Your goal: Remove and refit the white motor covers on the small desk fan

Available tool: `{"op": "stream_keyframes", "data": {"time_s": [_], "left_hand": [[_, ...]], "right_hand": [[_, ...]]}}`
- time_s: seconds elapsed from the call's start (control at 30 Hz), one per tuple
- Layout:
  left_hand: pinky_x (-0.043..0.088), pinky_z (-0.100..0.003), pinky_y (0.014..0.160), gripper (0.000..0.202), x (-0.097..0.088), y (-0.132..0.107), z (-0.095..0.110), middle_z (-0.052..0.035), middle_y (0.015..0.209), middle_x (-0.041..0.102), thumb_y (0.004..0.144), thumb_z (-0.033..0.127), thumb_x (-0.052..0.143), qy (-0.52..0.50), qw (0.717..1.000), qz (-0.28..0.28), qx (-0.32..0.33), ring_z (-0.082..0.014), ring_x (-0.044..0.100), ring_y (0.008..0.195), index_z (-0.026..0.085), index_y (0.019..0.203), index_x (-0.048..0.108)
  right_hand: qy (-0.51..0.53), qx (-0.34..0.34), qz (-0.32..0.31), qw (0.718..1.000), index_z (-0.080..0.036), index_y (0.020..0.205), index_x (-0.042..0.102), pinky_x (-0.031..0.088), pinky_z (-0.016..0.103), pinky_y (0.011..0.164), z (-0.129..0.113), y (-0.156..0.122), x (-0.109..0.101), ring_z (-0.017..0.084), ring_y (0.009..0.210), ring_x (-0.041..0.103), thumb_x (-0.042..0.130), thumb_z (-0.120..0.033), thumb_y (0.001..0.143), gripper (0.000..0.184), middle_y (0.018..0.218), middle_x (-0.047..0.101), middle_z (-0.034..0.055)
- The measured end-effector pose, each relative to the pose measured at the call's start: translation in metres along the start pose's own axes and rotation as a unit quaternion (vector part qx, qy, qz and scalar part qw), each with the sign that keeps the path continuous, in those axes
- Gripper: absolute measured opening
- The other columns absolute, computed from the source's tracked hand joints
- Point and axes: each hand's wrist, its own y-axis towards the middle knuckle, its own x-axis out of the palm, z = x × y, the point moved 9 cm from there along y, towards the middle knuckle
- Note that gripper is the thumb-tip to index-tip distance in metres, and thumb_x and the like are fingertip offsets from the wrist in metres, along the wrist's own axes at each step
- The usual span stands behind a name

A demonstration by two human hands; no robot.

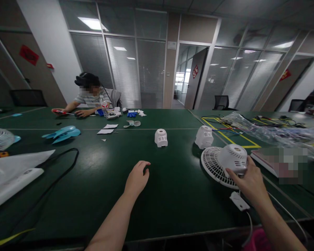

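Head view: the right hand (252,182), at four o'clock in the frame, is clamped on a white motor housing (232,158), fingers wrapped over its rear edge. The housing sits against a round white fan grille (211,166) that lies tilted on the green table (178,195). A white cord switch (239,201) lies just at six o'clock of that hand.

The left hand (136,178), near frame centre, rests on the table with its fingers bent down. Whether they pinch anything cannot be told.

From this hand, a loose white motor cover (161,137) stands at one o'clock, and a second motor cover (204,136) stands further right, near the grille. A blue fan blade (62,133) lies at ten o'clock, with a black cable (68,157) at nine. A co-worker (90,94) sits at eleven o'clock, hands on the far table edge.
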Motion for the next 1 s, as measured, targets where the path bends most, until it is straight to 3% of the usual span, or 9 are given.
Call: {"op": "stream_keyframes", "data": {"time_s": [0.17, 0.27, 0.33, 0.43, 0.57, 0.67, 0.87, 1.0], "left_hand": [[0.052, -0.035, 0.088, 0.033, 0.005, 0.002, -0.004, -0.001, 0.128, 0.056, 0.087, 0.025, 0.047, 0.002, 1.0, -0.004, 0.003, -0.0218, 0.059, 0.11, 0.029, 0.118, 0.059], [0.052, -0.035, 0.087, 0.034, 0.006, 0.002, -0.004, -0.0014, 0.127, 0.057, 0.087, 0.025, 0.047, 0.002, 1.0, -0.003, 0.009, -0.0219, 0.06, 0.11, 0.029, 0.118, 0.059], [0.052, -0.035, 0.088, 0.034, 0.005, 0.002, -0.003, -0.0013, 0.126, 0.058, 0.087, 0.026, 0.047, 0.001, 1.0, -0.003, 0.013, -0.0216, 0.06, 0.109, 0.029, 0.118, 0.059], [0.052, -0.035, 0.088, 0.033, 0.005, 0.002, -0.003, -0.0005, 0.126, 0.058, 0.087, 0.026, 0.047, -0.001, 1.0, -0.004, 0.01, -0.0212, 0.06, 0.11, 0.03, 0.118, 0.059], [0.053, -0.034, 0.086, 0.033, 0.006, 0.002, -0.007, -0.0003, 0.125, 0.058, 0.087, 0.026, 0.048, -0.007, 1.0, -0.01, -0.003, -0.0212, 0.059, 0.11, 0.03, 0.118, 0.059], [0.052, -0.033, 0.085, 0.034, 0.007, 0.004, -0.01, -0.0004, 0.124, 0.06, 0.087, 0.025, 0.048, -0.006, 1.0, -0.014, -0.009, -0.0209, 0.06, 0.109, 0.03, 0.118, 0.059], [0.05, -0.034, 0.089, 0.033, 0.009, 0.012, -0.01, -0.0005, 0.12, 0.062, 0.086, 0.024, 0.047, 0.007, 1.0, -0.015, 0.01, -0.0201, 0.059, 0.11, 0.03, 0.116, 0.061], [0.05, -0.034, 0.089, 0.033, 0.01, 0.011, -0.01, -0.0003, 0.121, 0.061, 0.085, 0.025, 0.049, 0.013, 0.999, -0.031, -0.005, -0.0203, 0.059, 0.109, 0.031, 0.116, 0.061]], "right_hand": [[-0.069, -0.013, 0.075, 0.995, -0.008, 0.14, 0.037, 0.043, 0.053, 0.091, -0.028, 0.006, -0.031, 0.04, 0.11, 0.054, 0.05, -0.058, 0.081, 0.078, 0.117, 0.057, 0.0231], [-0.065, -0.05, 0.151, 0.985, -0.009, 0.141, 0.036, 0.038, 0.054, 0.096, -0.058, 0.021, -0.054, 0.04, 0.116, 0.049, 0.054, -0.052, 0.083, 0.075, 0.121, 0.054, 0.0236], [-0.024, -0.087, 0.179, 0.98, -0.009, 0.143, 0.032, 0.034, 0.052, 0.102, -0.082, 0.039, -0.057, 0.038, 0.122, 0.045, 0.057, -0.049, 0.082, 0.077, 0.129, 0.05, 0.023], [0.061, -0.104, 0.157, 0.98, -0.009, 0.143, 0.028, 0.033, 0.045, 0.105, -0.111, 0.081, -0.031, 0.032, 0.126, 0.043, 0.059, -0.044, 0.082, 0.078, 0.138, 0.046, 0.0212], [0.093, -0.004, 0.064, 0.994, -0.009, 0.138, 0.032, 0.037, 0.04, 0.101, -0.121, 0.142, 0.035, 0.029, 0.12, 0.048, 0.058, -0.041, 0.081, 0.07, 0.131, 0.052, 0.02], [0.076, 0.061, 0.056, 0.994, -0.007, 0.136, 0.033, 0.036, 0.044, 0.1, -0.116, 0.166, 0.067, 0.033, 0.117, 0.049, 0.055, -0.04, 0.082, 0.067, 0.125, 0.053, 0.023], [0.044, 0.155, 0.021, 0.987, -0.007, 0.136, 0.031, 0.039, 0.053, 0.095, -0.084, 0.161, 0.106, 0.039, 0.117, 0.049, 0.054, -0.042, 0.08, 0.07, 0.126, 0.048, 0.0283], [0.031, 0.149, -0.011, 0.988, -0.011, 0.141, 0.027, 0.039, 0.06, 0.092, -0.076, 0.146, 0.118, 0.044, 0.12, 0.046, 0.057, -0.043, 0.077, 0.078, 0.134, 0.041, 0.0295]]}}
